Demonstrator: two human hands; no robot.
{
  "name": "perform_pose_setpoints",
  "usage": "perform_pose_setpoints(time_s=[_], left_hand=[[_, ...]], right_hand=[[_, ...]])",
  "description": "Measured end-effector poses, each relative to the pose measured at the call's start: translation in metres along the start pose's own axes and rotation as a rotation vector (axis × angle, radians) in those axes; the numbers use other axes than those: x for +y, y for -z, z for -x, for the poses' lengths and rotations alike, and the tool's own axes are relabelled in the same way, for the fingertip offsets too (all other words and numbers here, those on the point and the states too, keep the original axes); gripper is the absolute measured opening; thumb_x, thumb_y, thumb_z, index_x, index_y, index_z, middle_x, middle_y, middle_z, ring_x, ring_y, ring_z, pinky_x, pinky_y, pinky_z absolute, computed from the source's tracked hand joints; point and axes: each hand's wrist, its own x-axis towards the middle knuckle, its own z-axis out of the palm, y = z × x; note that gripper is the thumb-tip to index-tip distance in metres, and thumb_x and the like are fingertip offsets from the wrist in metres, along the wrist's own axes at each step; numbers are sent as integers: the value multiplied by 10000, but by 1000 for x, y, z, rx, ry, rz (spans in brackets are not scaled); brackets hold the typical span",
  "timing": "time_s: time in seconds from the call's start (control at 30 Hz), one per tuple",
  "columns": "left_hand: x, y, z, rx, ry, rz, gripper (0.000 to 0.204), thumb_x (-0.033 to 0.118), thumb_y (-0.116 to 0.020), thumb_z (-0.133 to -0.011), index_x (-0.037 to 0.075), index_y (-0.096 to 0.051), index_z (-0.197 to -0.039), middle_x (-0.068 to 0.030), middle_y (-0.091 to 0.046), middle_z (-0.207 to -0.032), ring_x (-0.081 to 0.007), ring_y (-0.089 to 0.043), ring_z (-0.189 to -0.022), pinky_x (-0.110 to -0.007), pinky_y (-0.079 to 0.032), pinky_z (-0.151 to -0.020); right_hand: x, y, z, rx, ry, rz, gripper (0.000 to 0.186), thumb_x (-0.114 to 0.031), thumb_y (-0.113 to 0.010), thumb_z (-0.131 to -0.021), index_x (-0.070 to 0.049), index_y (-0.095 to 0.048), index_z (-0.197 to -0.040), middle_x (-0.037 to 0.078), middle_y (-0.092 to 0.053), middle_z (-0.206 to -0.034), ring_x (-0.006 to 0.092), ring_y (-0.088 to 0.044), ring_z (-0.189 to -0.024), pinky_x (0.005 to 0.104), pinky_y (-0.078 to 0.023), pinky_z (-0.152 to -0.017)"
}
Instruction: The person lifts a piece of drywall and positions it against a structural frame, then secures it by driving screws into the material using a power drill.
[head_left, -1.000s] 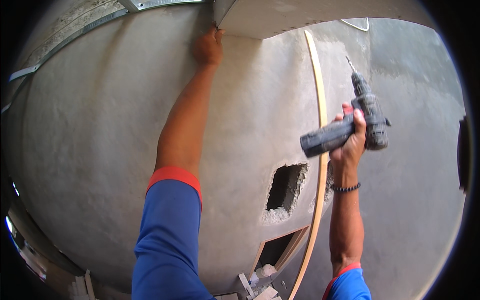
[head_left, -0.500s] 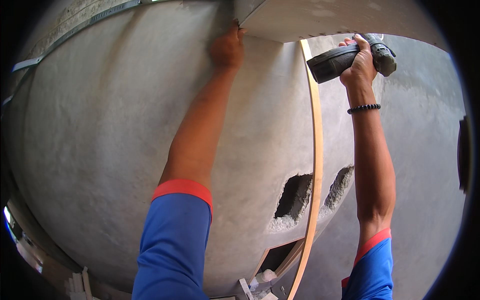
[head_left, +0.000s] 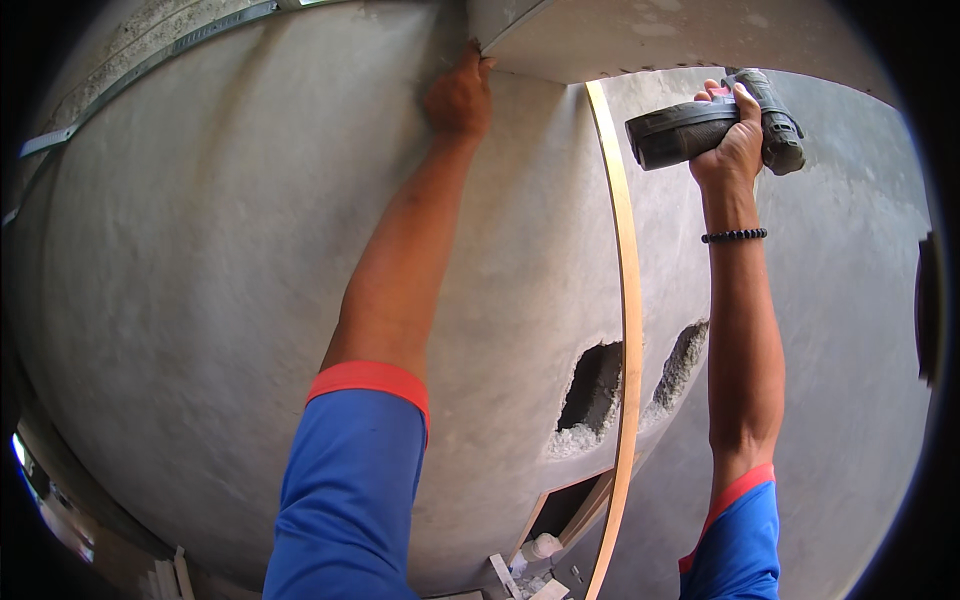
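Observation:
Overhead, my right hand is wrapped round the handle of a dark cordless drill. The tool's battery end points left and its body stands close under a grey board. Its tip is out of sight behind the board's edge. My left hand reaches up against the wall, with thumb and curled fingers at the near left corner of that board, pinching its edge. Some of the left fingertips are hidden there.
A long wooden strip runs down from the board in front of the grey plastered wall. Two rough holes are broken through the wall. Lower down lie a framed opening and scraps. A metal channel follows the upper left.
The drill and my right hand have shifted slightly right and down in view. My left hand stays at the board's corner. The wooden strip appears a little further left at its top.

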Motion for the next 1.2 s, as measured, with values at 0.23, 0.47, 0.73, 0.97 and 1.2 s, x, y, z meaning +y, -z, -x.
perform_pose_setpoints(time_s=[0.23, 0.47, 0.73, 0.97, 1.2], left_hand=[[-13, -12, -6, -39, -14, -108, 368, 398, -573, -889, 202, -598, -1200, -81, -674, -757, -301, -657, -674, -432, -504, -577], [-30, 14, -23, -241, -255, -294, 367, 442, -556, -882, 227, -599, -1176, -57, -667, -719, -287, -656, -649, -422, -510, -530], [-2, -6, -32, -176, -384, -157, 319, 434, -568, -880, 197, -619, -1088, -86, -675, -755, -300, -659, -709, -416, -512, -568], [104, 38, -58, -127, -502, -203, 211, 259, -537, -914, 105, -631, -1024, -105, -669, -773, -313, -654, -639, -438, -531, -542], [120, 88, -39, -168, -470, -303, 233, 310, -535, -916, 112, -646, -969, -118, -669, -741, -302, -661, -640, -437, -530, -528]], right_hand=[[-12, 27, 40, -98, -149, -137, 266, -227, -580, -875, 19, -518, -955, 125, -594, -943, 191, -595, -741, 323, -526, -675], [-42, 63, 178, -102, -284, -33, 457, -304, -551, -913, 37, -440, -1196, 118, -573, -1057, 151, -582, -717, 305, -520, -692], [-32, 51, 233, -17, -425, -151, 417, -270, -549, -912, -17, -450, -1228, 138, -608, -1062, 178, -630, -681, 309, -557, -651], [-89, 46, 209, -55, -554, -293, 361, -318, -606, -860, -47, -521, -1082, 111, -598, -1040, 174, -620, -701, 310, -543, -576], [-98, 23, 214, -36, -637, -529, 306, -303, -615, -835, -70, -508, -1001, 77, -606, -932, 180, -607, -684, 334, -522, -602]])
